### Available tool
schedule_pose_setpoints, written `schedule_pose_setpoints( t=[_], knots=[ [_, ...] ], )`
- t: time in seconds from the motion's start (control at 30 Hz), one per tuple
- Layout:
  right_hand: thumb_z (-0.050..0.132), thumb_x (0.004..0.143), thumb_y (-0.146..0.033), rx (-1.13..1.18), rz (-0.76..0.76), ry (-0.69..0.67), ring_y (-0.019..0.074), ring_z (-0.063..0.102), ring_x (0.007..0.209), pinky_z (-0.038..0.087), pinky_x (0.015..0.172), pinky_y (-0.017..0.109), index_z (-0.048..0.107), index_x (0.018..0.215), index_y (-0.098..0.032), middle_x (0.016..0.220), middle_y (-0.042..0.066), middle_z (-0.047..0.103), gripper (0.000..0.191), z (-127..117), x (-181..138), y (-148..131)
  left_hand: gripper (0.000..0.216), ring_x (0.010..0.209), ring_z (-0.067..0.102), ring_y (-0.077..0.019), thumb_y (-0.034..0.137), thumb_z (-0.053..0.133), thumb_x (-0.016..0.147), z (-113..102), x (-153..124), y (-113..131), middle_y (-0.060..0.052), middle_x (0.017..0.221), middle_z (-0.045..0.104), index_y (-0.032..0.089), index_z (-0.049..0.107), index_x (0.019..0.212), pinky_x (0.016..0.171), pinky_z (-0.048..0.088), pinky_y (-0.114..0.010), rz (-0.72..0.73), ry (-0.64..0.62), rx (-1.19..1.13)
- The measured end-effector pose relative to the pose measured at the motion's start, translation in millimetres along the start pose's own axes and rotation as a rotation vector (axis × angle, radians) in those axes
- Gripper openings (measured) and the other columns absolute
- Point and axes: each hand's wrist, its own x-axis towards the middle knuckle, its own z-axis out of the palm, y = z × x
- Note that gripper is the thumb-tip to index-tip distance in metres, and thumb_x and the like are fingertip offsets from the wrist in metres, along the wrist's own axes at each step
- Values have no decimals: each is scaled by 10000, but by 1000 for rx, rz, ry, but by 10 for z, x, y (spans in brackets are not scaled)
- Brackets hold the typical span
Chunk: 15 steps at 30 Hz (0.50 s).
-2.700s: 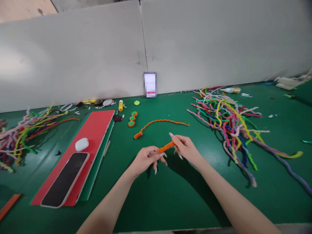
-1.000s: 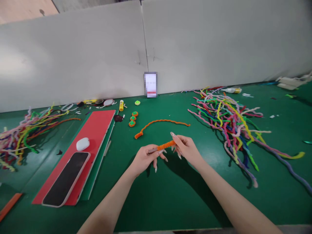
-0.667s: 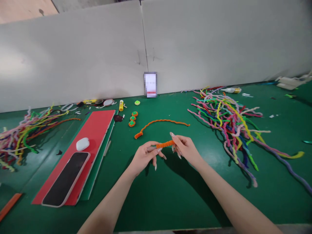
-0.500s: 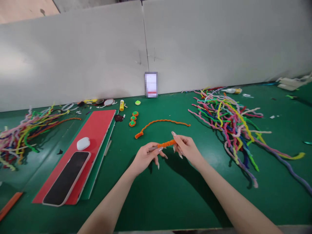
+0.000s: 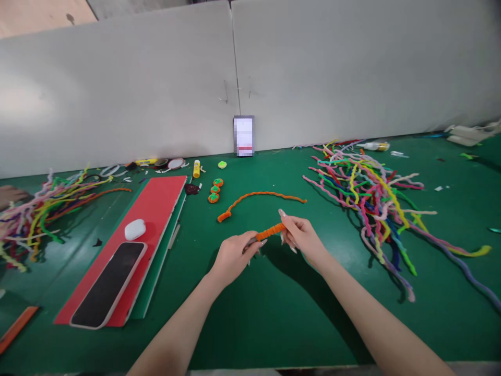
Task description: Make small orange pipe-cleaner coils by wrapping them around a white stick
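Note:
An orange pipe cleaner [image 5: 270, 231] is wound in a tight coil around a thin greyish stick [image 5: 250, 242]. My left hand [image 5: 234, 256] is closed on the stick at the coil's left end. At the right end, my right hand [image 5: 301, 235] pinches the coil between thumb and fingers. Just beyond my hands a second orange pipe cleaner [image 5: 266, 193] lies curved on the table, its left end thickened into a short coil. Three small orange discs with green tops [image 5: 215, 189] sit in a row to its left.
Piles of coloured pipe cleaners lie right [image 5: 376, 198] and left [image 5: 78, 203]; another person's hand [image 5: 13, 197] is at the left one. A phone [image 5: 109, 284] and white earbud case [image 5: 135, 229] rest on a red board [image 5: 164, 196]. A glue stick [image 5: 196, 168] stands behind.
My left hand has turned slightly, with its fingers more curled around the stick. The coil tilts up a little more to the right. Another person's hand has appeared at far left.

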Motion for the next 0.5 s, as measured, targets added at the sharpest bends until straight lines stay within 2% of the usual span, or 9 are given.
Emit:
schedule_pose_setpoints(
  t=[0.17, 0.27, 0.5],
  knots=[
    [483, 800, -501, 18, 3, -2, 47, 321, 235, 306, 335, 205, 426, 415, -179, 267, -65, 348, 505, 4, -9, -1, 229, 561, 562, -120, 330, 359, 892, 45, 0, -86, 31, 623, 635, 182, 495, 1001, 574, 406, -229, 189, 61, 250],
    [479, 800, -504, 7, 6, 1, 46, 316, 232, 289, 327, 206, 419, 408, -179, 268, -58, 363, 513, 5, -16, -2, 233, 522, 544, -124, 314, 339, 900, 63, -1, -126, 18, 587, 609, 155, 492, 977, 529, 387, -229, 289, 98, 377],
    [471, 799, -518, -28, 24, -6, 42, 312, 219, 262, 311, 203, 411, 402, -175, 276, -50, 385, 527, 21, -22, -10, 243, 473, 509, -111, 287, 305, 910, 65, -11, -147, 18, 535, 543, 130, 487, 938, 462, 347, -210, 415, 115, 481]
  ],
)
